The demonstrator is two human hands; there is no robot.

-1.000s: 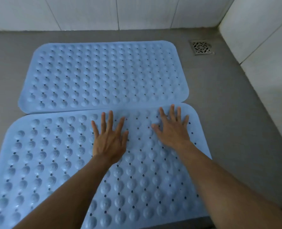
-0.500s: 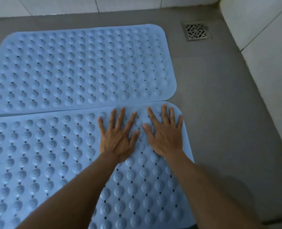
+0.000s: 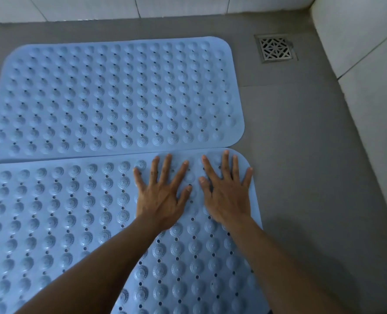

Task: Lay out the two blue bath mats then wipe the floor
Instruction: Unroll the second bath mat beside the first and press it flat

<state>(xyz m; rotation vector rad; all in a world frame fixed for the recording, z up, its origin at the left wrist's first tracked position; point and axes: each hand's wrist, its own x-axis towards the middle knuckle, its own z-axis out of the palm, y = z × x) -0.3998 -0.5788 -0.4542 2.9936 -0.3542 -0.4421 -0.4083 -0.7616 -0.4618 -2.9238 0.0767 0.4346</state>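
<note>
Head view looks down on the grey floor [image 3: 301, 177], running back to the white tiled walls [image 3: 369, 53]; two blue bath mats lie flat on it, one behind the other, long edges meeting. The near mat [image 3: 52, 223] fills the lower left and runs out of frame at the bottom and left; the far mat [image 3: 111, 96] sits just beyond it, toward the back wall, its near right corner touching the near mat's far edge. You've got both hands on the near mat, up at its far right corner; your left hand [image 3: 163, 196] is flat, palm down, fingers straight and spread wide, tips just short of the seam between the mats; your right hand [image 3: 226, 196] lies just beside it, flat and splayed too, holding nothing, little finger reaching the mat's right rim, middle fingertip at the far edge. Thumbs point at each other, close but apart; the mat lies under both palms, bumps and holes showing round them. In the far right corner of the floor, well apart from both mats, sits the small square metal drain [image 3: 276, 48].
</note>
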